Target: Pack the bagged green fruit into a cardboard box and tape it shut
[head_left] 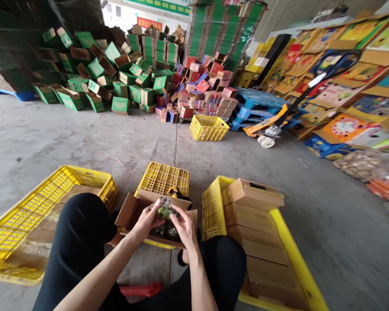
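Between my knees, an open cardboard box rests on an upturned yellow crate. Over the box, my left hand and my right hand grip a clear plastic pack from its two sides. Something green shows through the film, but I cannot make out its kind. Inside the box, more shiny clear wrapping shows beneath my hands. Behind the pack, on the crate, lies a black and orange thing, partly hidden.
Closed cardboard boxes fill a yellow crate at my right; one sits raised at its far end. Another yellow crate with taped boxes stands left. Ahead are a smaller yellow crate, a pallet jack and heaped green cartons.
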Demonstrator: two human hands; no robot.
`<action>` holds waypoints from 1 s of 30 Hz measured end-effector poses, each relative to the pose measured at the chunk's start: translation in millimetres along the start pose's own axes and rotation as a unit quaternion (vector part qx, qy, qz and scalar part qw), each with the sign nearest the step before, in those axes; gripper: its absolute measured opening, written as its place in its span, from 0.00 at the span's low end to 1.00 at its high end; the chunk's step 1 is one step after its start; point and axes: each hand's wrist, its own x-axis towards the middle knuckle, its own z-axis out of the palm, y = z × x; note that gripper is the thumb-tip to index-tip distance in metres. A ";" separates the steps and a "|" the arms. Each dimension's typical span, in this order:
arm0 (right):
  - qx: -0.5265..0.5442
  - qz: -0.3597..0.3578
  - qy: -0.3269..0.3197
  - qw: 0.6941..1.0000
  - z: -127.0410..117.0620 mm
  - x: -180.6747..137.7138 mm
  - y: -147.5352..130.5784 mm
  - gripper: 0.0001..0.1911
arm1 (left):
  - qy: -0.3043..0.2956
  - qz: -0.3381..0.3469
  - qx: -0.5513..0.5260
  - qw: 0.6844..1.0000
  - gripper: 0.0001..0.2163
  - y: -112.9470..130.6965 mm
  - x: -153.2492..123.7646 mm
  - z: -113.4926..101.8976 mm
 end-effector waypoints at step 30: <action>0.103 0.068 -0.011 0.992 -0.8 -0.3 -3.6 0.36 | 0.059 0.068 -0.036 0.995 0.25 6.6 3.7 -4.4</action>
